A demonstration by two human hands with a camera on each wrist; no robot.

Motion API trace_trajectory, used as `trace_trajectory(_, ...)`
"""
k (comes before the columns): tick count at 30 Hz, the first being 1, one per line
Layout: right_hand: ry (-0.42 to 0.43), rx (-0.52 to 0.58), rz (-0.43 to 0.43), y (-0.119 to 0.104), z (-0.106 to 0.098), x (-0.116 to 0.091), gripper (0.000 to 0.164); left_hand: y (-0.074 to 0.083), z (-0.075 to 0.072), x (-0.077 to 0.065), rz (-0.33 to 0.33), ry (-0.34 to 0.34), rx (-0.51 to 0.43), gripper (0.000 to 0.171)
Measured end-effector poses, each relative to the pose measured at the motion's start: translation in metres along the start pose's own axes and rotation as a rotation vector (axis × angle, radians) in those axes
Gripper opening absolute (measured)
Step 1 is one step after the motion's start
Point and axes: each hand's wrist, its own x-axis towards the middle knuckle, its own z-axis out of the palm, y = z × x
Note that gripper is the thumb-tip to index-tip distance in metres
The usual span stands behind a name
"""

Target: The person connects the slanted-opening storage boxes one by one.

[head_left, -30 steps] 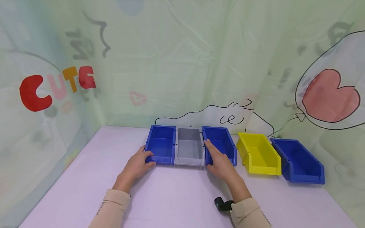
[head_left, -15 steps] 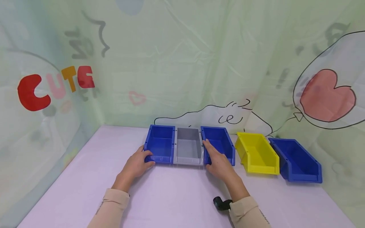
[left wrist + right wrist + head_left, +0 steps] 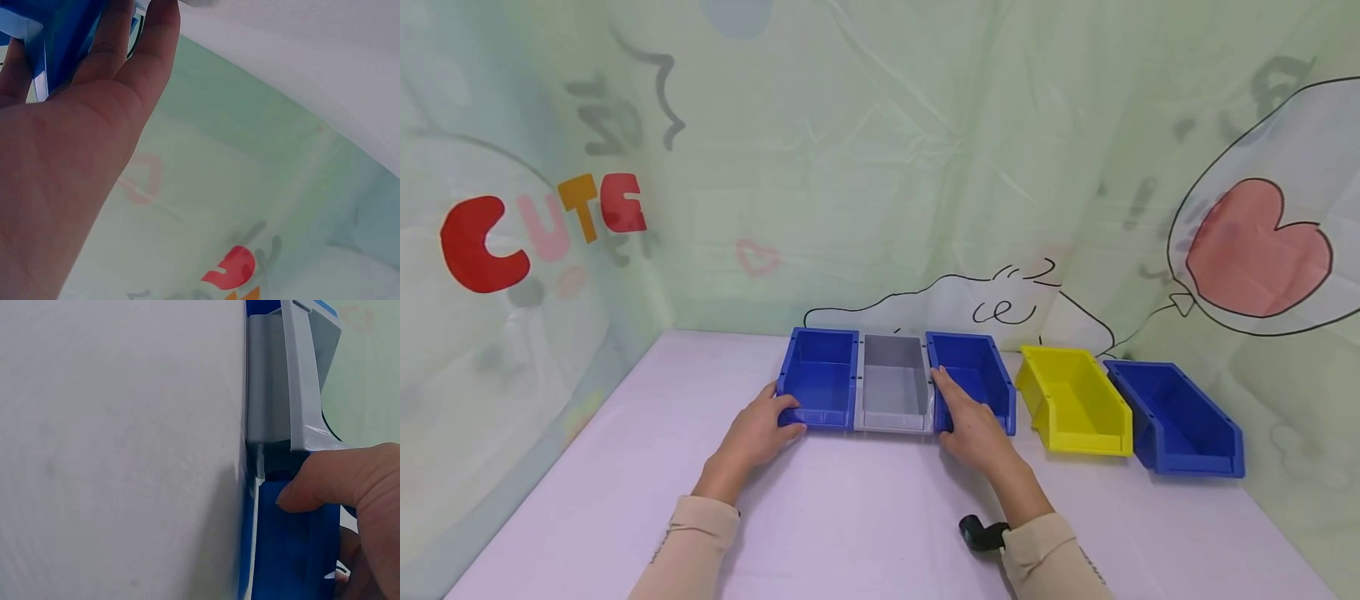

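Note:
Three bins stand side by side at the back of the table in the head view: a left blue bin (image 3: 822,375), a grey bin (image 3: 895,379) and a middle blue bin (image 3: 976,367). My left hand (image 3: 754,433) grips the left blue bin by its front left corner, thumb at the front and fingers along the outer side wall. My right hand (image 3: 979,433) holds the middle blue bin at its front left corner, index finger along the rim beside the grey bin. In the right wrist view the thumb (image 3: 312,484) presses on that bin's front.
A yellow bin (image 3: 1078,400) and another blue bin (image 3: 1180,421) stand slightly angled to the right. The white table (image 3: 850,517) lies in front of the row. A printed curtain (image 3: 850,167) hangs behind. A black device (image 3: 981,533) sits at the right wrist.
The head view has shifted slightly, so everything sits a little further left. Both hands keep the same places on the two blue bins, and the row stays together.

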Motion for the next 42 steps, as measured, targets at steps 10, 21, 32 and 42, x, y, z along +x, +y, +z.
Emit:
trace_trajectory(10,-0.009,0.005,0.011,0.002,0.003,0.000,0.100,0.001,-0.001,0.000,0.005,-0.008,0.003,0.034)
trace_trajectory(21,-0.009,0.017,0.031,0.001,0.007,-0.002,0.098,-0.002,0.003,0.002,0.010,0.008,0.000,0.033)
trace_trajectory(32,-0.004,0.027,0.008,0.003,0.010,-0.001,0.099,-0.004,0.002,0.000,0.003,0.003,0.001,0.033)
trace_trajectory(42,-0.013,0.024,0.036,0.004,0.014,-0.001,0.107,-0.005,0.003,0.002,0.015,0.011,0.010,0.034)
